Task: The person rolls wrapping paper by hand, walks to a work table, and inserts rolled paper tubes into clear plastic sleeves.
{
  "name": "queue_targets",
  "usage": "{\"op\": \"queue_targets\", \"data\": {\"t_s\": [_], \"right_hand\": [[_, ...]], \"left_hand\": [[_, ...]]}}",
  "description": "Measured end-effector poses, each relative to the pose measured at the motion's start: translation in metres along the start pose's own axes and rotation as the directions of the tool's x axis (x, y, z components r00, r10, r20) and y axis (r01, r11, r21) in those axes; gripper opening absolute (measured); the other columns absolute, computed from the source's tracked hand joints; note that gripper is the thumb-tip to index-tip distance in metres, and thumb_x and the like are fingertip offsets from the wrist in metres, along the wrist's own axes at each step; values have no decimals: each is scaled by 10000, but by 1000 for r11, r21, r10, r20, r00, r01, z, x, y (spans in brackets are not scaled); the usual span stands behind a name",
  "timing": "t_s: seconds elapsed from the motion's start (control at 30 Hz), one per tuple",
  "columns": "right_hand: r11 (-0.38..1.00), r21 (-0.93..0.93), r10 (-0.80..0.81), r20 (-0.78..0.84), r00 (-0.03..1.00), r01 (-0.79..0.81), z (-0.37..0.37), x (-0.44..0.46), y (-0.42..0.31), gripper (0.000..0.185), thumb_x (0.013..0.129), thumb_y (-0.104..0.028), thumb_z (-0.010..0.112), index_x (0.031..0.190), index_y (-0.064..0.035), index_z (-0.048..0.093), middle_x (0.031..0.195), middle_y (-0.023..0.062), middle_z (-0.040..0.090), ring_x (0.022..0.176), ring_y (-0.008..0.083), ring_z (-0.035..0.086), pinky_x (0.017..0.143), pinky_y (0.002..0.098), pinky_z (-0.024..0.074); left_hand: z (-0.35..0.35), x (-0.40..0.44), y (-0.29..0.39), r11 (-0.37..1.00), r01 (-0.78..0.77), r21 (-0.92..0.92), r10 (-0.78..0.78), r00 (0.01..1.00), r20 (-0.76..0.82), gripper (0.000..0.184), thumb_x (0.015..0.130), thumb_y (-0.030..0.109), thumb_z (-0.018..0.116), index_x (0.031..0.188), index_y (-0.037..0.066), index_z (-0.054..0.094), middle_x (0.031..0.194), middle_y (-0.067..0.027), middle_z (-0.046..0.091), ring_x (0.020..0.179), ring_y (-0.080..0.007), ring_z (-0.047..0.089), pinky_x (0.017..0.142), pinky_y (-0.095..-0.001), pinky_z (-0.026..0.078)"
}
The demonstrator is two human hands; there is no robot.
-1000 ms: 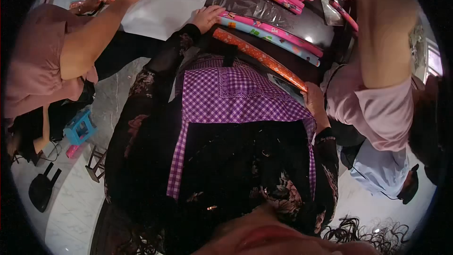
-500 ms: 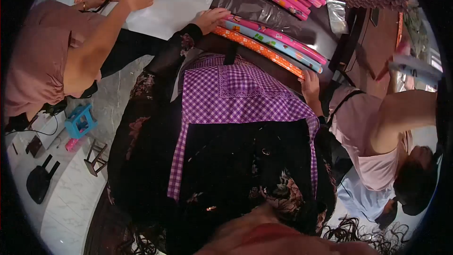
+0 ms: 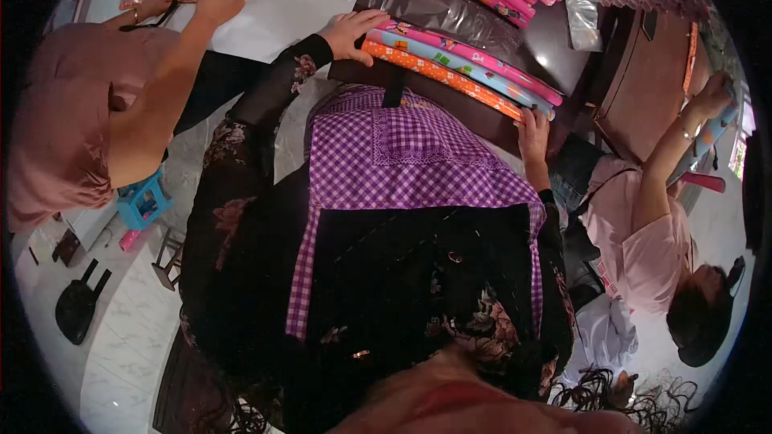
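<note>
My left hand (image 3: 351,35) is spread at the rolls' left ends, fingertips by the pink roll (image 3: 474,59), thumb by the orange roll (image 3: 446,80). The blue roll (image 3: 458,69) lies between them on the dark table (image 3: 490,124). My right hand (image 3: 533,135), fingers bent, meets the orange roll's right end; whether it grips, I can't tell.
</note>
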State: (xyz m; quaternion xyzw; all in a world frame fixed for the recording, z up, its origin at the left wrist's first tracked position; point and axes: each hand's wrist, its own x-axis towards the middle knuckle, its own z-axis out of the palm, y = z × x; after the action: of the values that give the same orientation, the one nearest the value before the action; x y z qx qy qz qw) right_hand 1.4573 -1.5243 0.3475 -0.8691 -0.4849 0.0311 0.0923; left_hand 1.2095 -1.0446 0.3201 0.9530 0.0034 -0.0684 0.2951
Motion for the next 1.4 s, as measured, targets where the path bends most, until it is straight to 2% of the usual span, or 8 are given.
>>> {"op": "queue_targets", "data": {"t_s": [0.27, 0.53, 0.63, 0.7, 0.77, 0.9, 1.0, 1.4], "right_hand": [[995, 21, 98, -8, 995, -98, -3, 1, -12, 403, 773, -142, 690, 1151, -145, 550, 1101, 108, 496, 1052, 330, 485, 918, 446, 392], [989, -25, 140, -98, 985, -143, -9, 10, -38, 483, 756, -158, 728, 1192, -80, 535, 1161, 157, 500, 1094, 361, 471, 941, 460, 379], [989, 137, 65, -97, 993, -52, -12, 33, -64, 531, 731, -170, 752, 1188, -30, 521, 1159, 174, 514, 1062, 372, 492, 925, 470, 385], [978, 154, -114, -185, 976, 143, -16, 64, -102, 562, 710, -169, 759, 1198, -35, 513, 1158, 178, 518, 1056, 372, 498, 912, 474, 395], [935, 228, -243, -146, 959, 272, -19, 97, -146, 599, 692, -172, 757, 1211, -24, 497, 1175, 185, 507, 1063, 370, 496, 912, 463, 404], [866, 288, -388, -126, 913, 408, -3, 149, -211, 743, 671, -193, 767, 1303, -20, 417, 1224, 175, 481, 1095, 355, 487, 950, 427, 392], [883, 126, -462, 58, 885, 452, 0, 178, -234, 928, 576, -299, 817, 1332, -10, 363, 1241, 151, 460, 1118, 319, 473, 962, 393, 393], [901, -107, -401, 164, 901, 421, 29, 193, -236, 869, 566, -389, 809, 1249, -14, 425, 1088, 134, 494, 1011, 287, 504, 866, 387, 423]], "left_hand": [[0, -1, 7, 1000, -22, 10, 22, 1000, 2, 956, 727, 613, 663, 1473, 215, 219, 1487, -54, 246, 1312, -315, 312, 1066, -499, 239], [1, -3, 13, 999, -7, 54, 12, 995, -99, 859, 742, 565, 646, 1442, 205, 303, 1438, -40, 335, 1248, -284, 385, 1039, -448, 283], [6, -3, 10, 996, -12, 89, 24, 991, -131, 849, 747, 561, 644, 1442, 211, 306, 1432, -36, 345, 1248, -276, 388, 1036, -446, 285], [8, -2, 7, 998, 7, 62, -2, 996, -88, 862, 751, 555, 651, 1452, 222, 276, 1453, -33, 307, 1267, -285, 367, 1056, -464, 260], [7, -4, 6, 999, 29, 42, -27, 999, -44, 877, 756, 548, 658, 1463, 233, 246, 1474, -31, 268, 1286, -294, 346, 1075, -482, 234], [5, -5, 9, 997, -17, 75, 29, 985, -168, 825, 757, 522, 655, 1442, 217, 309, 1430, -28, 348, 1230, -275, 399, 1026, -428, 293], [8, -3, 9, 998, -29, 50, 38, 982, -186, 815, 756, 502, 665, 1434, 209, 321, 1427, -28, 350, 1200, -276, 414, 1022, -424, 292], [8, -5, 12, 998, -34, 62, 46, 977, -209, 809, 746, 502, 665, 1414, 174, 348, 1402, -34, 385, 1155, -268, 432, 1008, -412, 292]]}}
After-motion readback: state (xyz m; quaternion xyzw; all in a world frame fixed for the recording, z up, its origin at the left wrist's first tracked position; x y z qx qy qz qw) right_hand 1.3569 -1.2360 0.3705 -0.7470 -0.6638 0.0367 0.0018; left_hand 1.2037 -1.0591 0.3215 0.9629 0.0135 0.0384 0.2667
